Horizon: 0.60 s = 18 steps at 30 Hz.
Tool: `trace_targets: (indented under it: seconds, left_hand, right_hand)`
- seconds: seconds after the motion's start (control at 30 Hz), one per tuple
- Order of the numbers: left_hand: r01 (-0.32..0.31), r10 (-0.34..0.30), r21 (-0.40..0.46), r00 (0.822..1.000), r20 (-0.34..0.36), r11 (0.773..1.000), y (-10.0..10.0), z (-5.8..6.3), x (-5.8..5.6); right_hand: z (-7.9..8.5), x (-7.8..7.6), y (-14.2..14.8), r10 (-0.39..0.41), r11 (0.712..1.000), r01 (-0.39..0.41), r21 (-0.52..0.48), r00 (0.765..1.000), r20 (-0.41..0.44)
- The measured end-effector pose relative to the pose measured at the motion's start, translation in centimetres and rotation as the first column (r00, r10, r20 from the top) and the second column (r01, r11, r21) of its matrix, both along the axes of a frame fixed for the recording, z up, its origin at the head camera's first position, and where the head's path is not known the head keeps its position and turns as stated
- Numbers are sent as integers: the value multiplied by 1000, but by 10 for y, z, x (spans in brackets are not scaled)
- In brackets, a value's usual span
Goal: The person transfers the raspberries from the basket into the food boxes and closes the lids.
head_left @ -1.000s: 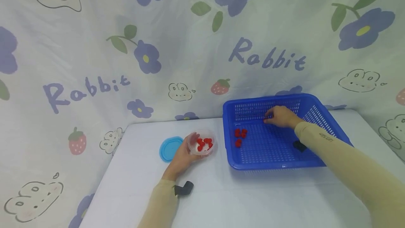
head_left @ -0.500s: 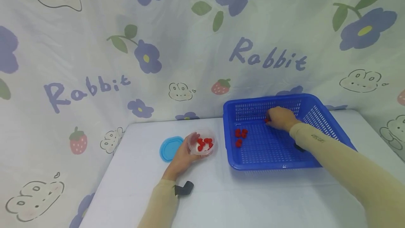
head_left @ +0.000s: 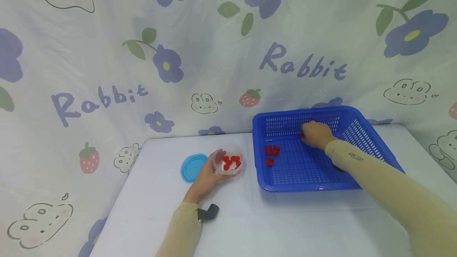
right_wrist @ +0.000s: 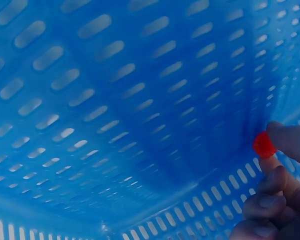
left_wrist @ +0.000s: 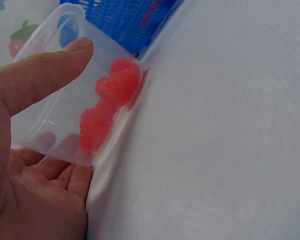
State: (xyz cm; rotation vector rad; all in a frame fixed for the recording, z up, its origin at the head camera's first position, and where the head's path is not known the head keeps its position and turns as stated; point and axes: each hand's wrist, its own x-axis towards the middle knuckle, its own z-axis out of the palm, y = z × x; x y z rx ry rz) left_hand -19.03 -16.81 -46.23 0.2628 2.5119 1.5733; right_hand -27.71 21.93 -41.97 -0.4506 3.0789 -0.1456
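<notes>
My left hand (head_left: 205,178) grips a clear plastic cup (head_left: 218,171) on the white table, thumb along its near wall and fingers round the far side. Several red raspberries (left_wrist: 121,86) lie at the cup's bottom. Inside the blue basket (head_left: 303,188), near its back wall, my right hand (head_left: 317,135) pinches one red raspberry (right_wrist: 264,144) between thumb and index finger; the other fingers are curled. More raspberries (head_left: 270,162) lie on the left part of the basket floor.
A light blue lid (head_left: 192,168) lies flat on the table just left of the cup. The basket's slotted walls rise round the right hand. A patterned curtain (head_left: 221,62) hangs behind the table (head_left: 246,225).
My right hand has turned and shifted slightly within the basket, still near the back wall with a raspberry at its fingertips. The left hand and cup have stayed put.
</notes>
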Motion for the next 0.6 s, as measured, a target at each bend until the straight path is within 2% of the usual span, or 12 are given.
trace_targets:
  seconds: [0.1,0.13,0.33,0.6]
  left_hand:
    - [20,-20,-4,1000,-2,1000,3,13,6]
    - [21,-21,-5,1000,-4,1000,3,13,6]
    - [-6,6,10,1000,-15,1000,-3,-14,-6]
    - [-26,26,-1,999,-26,1000,-3,-15,-5]
  right_hand:
    - [2,0,1,-1,1000,1,-15,1000,4]
    - [2,0,1,0,1000,0,-20,1000,9]
    - [8,1,-2,-1,998,2,-68,1000,17]
    - [14,5,-13,33,988,-33,-149,999,-5]
